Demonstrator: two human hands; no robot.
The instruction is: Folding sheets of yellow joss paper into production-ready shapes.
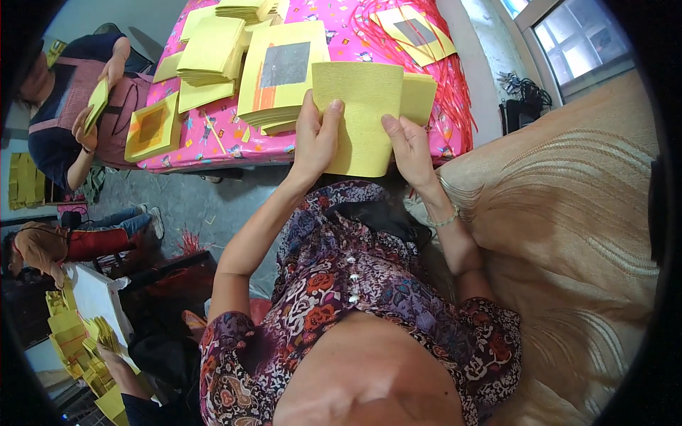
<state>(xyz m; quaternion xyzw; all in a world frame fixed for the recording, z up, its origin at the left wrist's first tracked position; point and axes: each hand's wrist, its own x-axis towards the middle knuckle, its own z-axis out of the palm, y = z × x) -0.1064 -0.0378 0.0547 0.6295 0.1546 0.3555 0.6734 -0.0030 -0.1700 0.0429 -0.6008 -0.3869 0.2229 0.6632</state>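
A textured yellow paper sheet (359, 117) is held upright in front of me, over the table's near edge. My left hand (320, 138) is closed on its left edge, with the thumb lying on the front face. At its right edge my right hand (410, 145) pinches the paper, thumb against the front. Another yellow piece (419, 99) shows behind the sheet on the right; whether it is joined to the sheet I cannot tell. Just left of my hands lies a thick stack of yellow papers (302, 46) bearing a silver square and an orange strip.
The table wears a pink patterned cloth (199, 142). More yellow stacks (209, 57) stand left; red strings (455, 92) hang at its right side. A person (78, 106) at the left handles yellow paper. Others work lower left by a white board (99, 302). A tan patterned cover (568, 192) lies right.
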